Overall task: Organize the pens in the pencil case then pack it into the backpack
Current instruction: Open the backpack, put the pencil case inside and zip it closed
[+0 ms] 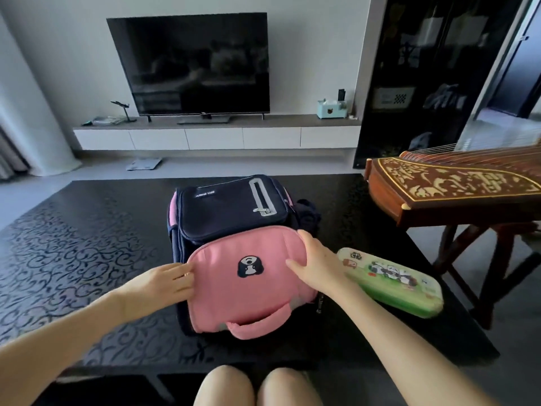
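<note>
Touching the pink-and-navy fabric backpack [248, 288] at the middle of the black patterned table [87, 230].
My left hand [164, 284] and right hand [316, 259] rest on its left and right sides, fingers straight, gripping nothing; the closed green panda-print pencil case [392, 282] lies near the table's right edge.

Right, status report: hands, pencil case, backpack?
Both open: left hand and right hand touch pink flap of backpack. Green pencil case closed, on table beside backpack, unpacked. Flap down.
</note>
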Tool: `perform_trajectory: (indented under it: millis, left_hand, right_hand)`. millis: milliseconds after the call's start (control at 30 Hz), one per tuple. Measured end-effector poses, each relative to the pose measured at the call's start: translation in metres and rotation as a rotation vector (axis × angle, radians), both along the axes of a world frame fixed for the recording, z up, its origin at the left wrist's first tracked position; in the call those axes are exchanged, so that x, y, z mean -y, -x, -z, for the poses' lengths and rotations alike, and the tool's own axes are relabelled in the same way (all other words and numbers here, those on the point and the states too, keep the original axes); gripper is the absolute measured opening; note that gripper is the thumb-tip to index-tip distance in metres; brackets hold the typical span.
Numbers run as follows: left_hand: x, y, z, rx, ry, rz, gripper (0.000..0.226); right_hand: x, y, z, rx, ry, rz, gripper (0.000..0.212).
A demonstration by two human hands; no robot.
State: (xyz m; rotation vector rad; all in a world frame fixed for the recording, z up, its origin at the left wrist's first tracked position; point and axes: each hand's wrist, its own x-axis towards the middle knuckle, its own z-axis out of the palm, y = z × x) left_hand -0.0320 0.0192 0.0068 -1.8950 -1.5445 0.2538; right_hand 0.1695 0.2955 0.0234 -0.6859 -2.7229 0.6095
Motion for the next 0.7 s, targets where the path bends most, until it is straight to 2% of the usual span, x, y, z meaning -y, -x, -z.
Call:
perform_trajectory:
  millis: [133, 200, 267, 333, 400, 433, 500, 600, 700]
  left_hand:
    - [0.010, -0.015, -0.023, 0.280, -0.044, -0.137, 0.031]
    - [-0.001, -0.020, -0.035, 0.417, -0.146, -0.255, 0.031]
    - [-0.019, -0.021, -0.045, 0.453, -0.253, -0.430, 0.034]
    - [-0.040, -0.021, -0.055, 0.542, -0.206, -0.718, 0.054]
    - [-0.057, -0.019, -0.056, 0.734, -0.057, -0.958, 0.061]
    - [-0.064, -0.019, -0.052, 0.814, -0.012, -0.995, 0.059]
    - [-0.071, -0.021, -0.045, 0.861, -0.043, -0.953, 0.051]
    - [-0.069, -0.020, -0.042, 0.814, -0.091, -0.919, 0.043]
    - [-0.062, -0.012, -0.038, 0.744, -0.101, -0.856, 0.043]
  right_hand:
    - [0.021, -0.006, 0.006, -0.023, 0.029, 0.048, 0.057]
    - [0.026, -0.011, 0.006, -0.014, 0.008, 0.049, 0.051]
    - [0.022, -0.013, 0.000, 0.017, 0.022, 0.057, 0.045]
    - [0.009, -0.009, -0.012, -0.054, 0.134, 0.118, 0.031]
    - [-0.008, 0.002, -0.025, -0.162, 0.211, 0.196, 0.026]
    - [-0.017, 0.011, -0.028, -0.171, 0.186, 0.200, 0.029]
    - [-0.030, 0.031, -0.032, -0.124, 0.135, 0.162, 0.035]
    - [-0.040, 0.063, -0.029, -0.018, 0.057, 0.098, 0.040]
    - [-0.048, 0.084, -0.029, 0.032, -0.044, 0.102, 0.036]
